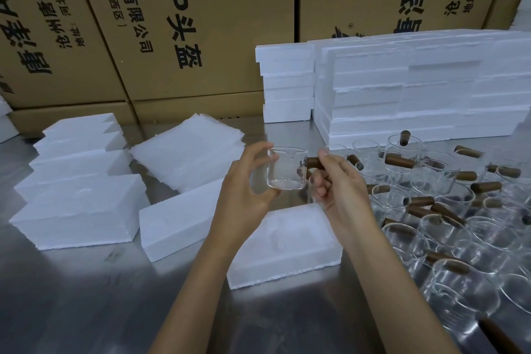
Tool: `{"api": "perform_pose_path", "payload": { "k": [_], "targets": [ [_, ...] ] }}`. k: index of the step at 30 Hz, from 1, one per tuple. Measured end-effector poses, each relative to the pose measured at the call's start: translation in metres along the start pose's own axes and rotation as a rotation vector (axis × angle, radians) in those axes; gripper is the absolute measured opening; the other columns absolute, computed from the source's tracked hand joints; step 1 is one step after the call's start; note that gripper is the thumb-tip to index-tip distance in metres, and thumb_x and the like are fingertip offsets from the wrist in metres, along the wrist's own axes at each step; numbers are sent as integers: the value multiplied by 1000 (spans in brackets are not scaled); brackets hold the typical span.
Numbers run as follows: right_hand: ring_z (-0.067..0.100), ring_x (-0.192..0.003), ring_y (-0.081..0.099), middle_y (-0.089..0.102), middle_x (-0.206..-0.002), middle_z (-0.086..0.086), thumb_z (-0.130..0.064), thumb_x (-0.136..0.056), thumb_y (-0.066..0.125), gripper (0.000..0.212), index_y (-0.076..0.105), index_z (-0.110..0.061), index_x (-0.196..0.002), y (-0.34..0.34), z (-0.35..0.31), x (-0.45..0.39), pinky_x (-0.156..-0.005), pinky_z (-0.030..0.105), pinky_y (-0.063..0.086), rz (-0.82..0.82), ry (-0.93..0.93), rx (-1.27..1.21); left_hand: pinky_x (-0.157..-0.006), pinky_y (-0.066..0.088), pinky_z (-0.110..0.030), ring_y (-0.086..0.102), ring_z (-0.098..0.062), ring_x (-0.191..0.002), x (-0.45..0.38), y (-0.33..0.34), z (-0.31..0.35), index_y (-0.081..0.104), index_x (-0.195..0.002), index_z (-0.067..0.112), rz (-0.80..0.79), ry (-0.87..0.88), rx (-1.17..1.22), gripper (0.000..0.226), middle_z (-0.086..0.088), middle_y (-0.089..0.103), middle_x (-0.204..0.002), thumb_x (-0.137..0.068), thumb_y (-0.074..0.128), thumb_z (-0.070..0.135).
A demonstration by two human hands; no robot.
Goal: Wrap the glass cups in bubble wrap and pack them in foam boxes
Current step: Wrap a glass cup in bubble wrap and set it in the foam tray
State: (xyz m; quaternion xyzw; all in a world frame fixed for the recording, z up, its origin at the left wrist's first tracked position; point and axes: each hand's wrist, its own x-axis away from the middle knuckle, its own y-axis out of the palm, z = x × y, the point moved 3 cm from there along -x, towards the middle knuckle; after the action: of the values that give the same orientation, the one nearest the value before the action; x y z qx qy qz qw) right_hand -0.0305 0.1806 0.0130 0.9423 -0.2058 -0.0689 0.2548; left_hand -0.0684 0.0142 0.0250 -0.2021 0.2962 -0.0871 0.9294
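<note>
Glass cup: a clear, straight-sided glass cup with a brown wooden side handle (286, 169) is held upright in the air above the table, over the far end of an open foam tray.
Left hand: the left hand (244, 190) cups the glass body, thumb under its base edge and fingers (260, 152) curled round the far side.
Right hand: the right hand (334, 181) pinches the brown handle between thumb and fingers pressed together.
Foam tray: a white rectangular foam box half with a moulded hollow (284, 244) lies flat on the table just under the hands.
Table: a brushed stainless-steel table (86, 296), dull grey with soft reflections, carries everything.
Bubble wrap: a loose stack of pale translucent bubble wrap sheets (186, 152) lies left of the hands, near the table's far edge.
Closed boxes: white foam boxes (77, 204) sit in an overlapping row on the left; one more (178, 221) lies between that row and the tray.
Spare cups: many clear glass cups with brown handles (445, 210) crowd the right side, touching one another.
Foam stacks: tall piles of white foam pieces (416, 89) stand at the back right.
Room: brown cardboard cartons printed with black Chinese characters (172, 23) wall off the space behind the table.
</note>
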Motion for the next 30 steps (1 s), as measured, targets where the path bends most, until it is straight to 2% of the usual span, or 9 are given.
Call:
{"api": "perform_pose_path", "payload": {
  "k": [4,6,8,12,16,20,22,26,30],
  "targets": [
    [14,-50,48,56,-59,6,-18,-96,61,8,60,-13,-90,1,-1,-1,-48,23,39,-32,-6,-58,-83,34,4,48,18,-112,3,7,-2,31,-132,57,-83,-69,42,85,28,61,-117,-72,87,39],
    [14,-53,50,58,-60,7,-14,-97,59,5,62,-12,-93,1,-2,-1,-49,22,41,-54,-39,-80,-86,36,-1,47,17,-116,3,8,-3,35,-130,57,-73,-82,46,81,28,59,-121,-69,86,48],
    [15,-56,52,60,-63,8,-10,-97,56,6,62,-10,-95,1,-3,-1,-50,22,44,-97,-81,-80,-91,37,-9,48,10,-120,2,6,-5,41,-129,51,-24,-69,37,71,27,58,-125,-74,85,43],
    [17,-61,54,61,-70,11,-7,-97,53,9,62,-11,-96,4,-3,0,-55,24,46,-207,-118,-47,-92,36,-5,46,4,-126,0,0,-4,43,-125,55,88,-6,-4,69,33,52,-128,-79,83,24],
    [18,-60,55,61,-70,13,-4,-96,52,12,61,-11,-94,8,-1,1,-55,24,47,-253,-121,-33,-97,44,-25,48,-6,-127,0,-2,-1,44,-130,49,121,47,-39,69,31,51,-132,-82,80,15],
    [18,-59,55,62,-69,13,-3,-96,53,11,61,-10,-94,8,0,1,-54,25,47,-255,-123,-16,-99,45,-26,48,-6,-128,0,-3,-2,45,-133,46,107,28,-22,68,33,49,-133,-83,79,14],
    [18,-59,54,61,-70,12,-3,-95,54,11,63,-10,-94,7,0,1,-55,25,46,-242,-130,11,-100,45,-27,47,-1,-127,0,-3,-2,47,-133,46,90,-12,25,68,33,52,-132,-82,80,14],
    [19,-62,52,62,-73,9,-10,-94,61,8,69,-10,-96,5,-2,2,-56,28,44,-184,-179,125,-99,45,-23,51,11,-117,0,-3,0,56,-129,47,78,-106,137,64,38,58,-119,-77,85,23],
    [14,-62,52,61,-67,1,-15,-94,64,15,70,-2,-97,3,-2,2,-60,28,43,-130,-260,330,-89,51,-23,61,0,-105,-1,-4,6,65,-121,42,136,-157,271,52,22,67,-114,-72,81,46]
  ]
}}
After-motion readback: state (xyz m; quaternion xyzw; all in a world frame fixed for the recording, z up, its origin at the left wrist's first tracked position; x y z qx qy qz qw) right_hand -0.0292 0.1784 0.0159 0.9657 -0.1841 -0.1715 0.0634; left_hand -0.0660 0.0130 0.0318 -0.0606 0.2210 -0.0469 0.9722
